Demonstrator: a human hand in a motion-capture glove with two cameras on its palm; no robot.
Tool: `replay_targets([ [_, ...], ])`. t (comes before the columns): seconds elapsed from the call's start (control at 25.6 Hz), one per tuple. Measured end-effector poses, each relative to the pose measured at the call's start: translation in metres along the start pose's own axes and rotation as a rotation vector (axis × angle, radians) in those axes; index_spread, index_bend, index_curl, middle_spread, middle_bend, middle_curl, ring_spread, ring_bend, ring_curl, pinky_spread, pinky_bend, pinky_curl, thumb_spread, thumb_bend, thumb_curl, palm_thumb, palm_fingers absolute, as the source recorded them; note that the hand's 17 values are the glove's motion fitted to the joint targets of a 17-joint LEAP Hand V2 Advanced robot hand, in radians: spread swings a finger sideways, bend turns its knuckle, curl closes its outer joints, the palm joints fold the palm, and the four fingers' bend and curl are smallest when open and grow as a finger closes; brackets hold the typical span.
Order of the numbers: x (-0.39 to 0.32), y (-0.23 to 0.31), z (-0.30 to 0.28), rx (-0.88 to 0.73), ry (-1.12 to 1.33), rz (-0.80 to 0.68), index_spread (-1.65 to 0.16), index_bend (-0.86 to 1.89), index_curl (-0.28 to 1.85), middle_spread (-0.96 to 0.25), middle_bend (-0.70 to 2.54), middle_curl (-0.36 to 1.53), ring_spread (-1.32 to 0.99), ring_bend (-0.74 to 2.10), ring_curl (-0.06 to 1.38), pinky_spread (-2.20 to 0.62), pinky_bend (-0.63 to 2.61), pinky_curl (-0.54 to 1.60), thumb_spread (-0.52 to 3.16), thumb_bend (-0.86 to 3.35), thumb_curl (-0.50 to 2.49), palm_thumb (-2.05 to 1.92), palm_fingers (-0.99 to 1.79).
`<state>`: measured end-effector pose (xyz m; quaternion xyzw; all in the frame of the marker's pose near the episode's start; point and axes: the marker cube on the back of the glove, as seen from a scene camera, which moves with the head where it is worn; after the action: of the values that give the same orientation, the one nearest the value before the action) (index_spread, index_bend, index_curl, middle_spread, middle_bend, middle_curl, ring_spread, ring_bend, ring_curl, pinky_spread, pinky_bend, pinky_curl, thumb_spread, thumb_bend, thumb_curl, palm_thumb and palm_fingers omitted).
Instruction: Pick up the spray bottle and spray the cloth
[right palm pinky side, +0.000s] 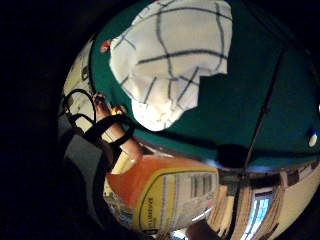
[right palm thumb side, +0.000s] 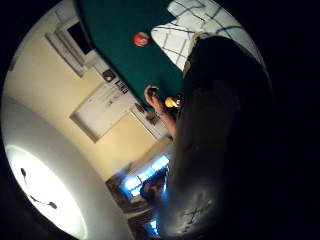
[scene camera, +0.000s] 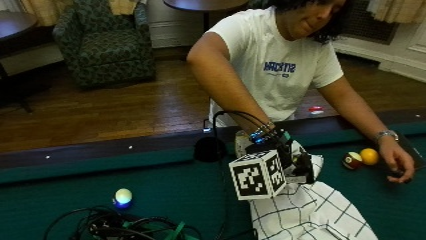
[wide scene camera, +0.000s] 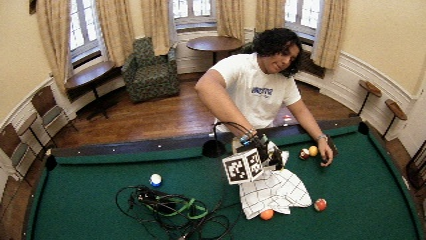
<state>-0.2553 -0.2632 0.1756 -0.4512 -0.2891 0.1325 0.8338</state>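
My gloved right hand (scene camera: 293, 160) hovers just above the green pool table (scene camera: 166, 185), its fingers curled round the spray bottle. In the little finger side palm view the spray bottle (right palm pinky side: 165, 195) is orange with a yellow label and lies close to the palm. It fills the thumb side palm view as a dark shape (right palm thumb side: 215, 140). In the outside view the glove mostly hides it. The white cloth with a dark grid (scene camera: 306, 212) lies crumpled on the felt right below and in front of the hand, and shows again as the cloth (right palm pinky side: 170, 60) beyond the bottle.
The person's bare left hand (scene camera: 399, 165) rests on the felt beside a striped ball (scene camera: 352, 160) and a yellow ball (scene camera: 369, 156). A white-blue ball (scene camera: 123, 196) and a cable tangle (scene camera: 113, 227) lie to the left. A red ball (wide scene camera: 320, 204) and an orange ball (wide scene camera: 267, 214) sit by the cloth's near edge.
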Motion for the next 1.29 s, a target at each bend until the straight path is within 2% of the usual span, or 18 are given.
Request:
replay_targets([
  [0.43,0.049,-0.018,0.024,-0.129,0.146,0.273,-0.26,0.46,0.64,-0.2,0.69,0.62,-0.21,0.81,0.52,-0.29,0.56,0.48,0.32,-0.02,0.85,0.97,1.35],
  [0.7,0.06,-0.025,0.036,-0.177,0.191,0.331,-0.26,0.45,0.65,-0.2,0.68,0.62,-0.21,0.82,0.53,-0.29,0.57,0.48,0.33,-0.02,0.86,0.97,1.35],
  [0.98,0.057,-0.025,0.034,-0.179,0.208,0.289,-0.26,0.44,0.65,-0.21,0.67,0.62,-0.21,0.82,0.53,-0.29,0.57,0.48,0.35,-0.02,0.87,0.96,1.35],
  [1.29,0.017,-0.005,0.005,-0.102,0.118,0.09,-0.26,0.44,0.66,-0.21,0.67,0.63,-0.21,0.82,0.52,-0.29,0.57,0.48,0.35,-0.02,0.88,0.96,1.35],
])
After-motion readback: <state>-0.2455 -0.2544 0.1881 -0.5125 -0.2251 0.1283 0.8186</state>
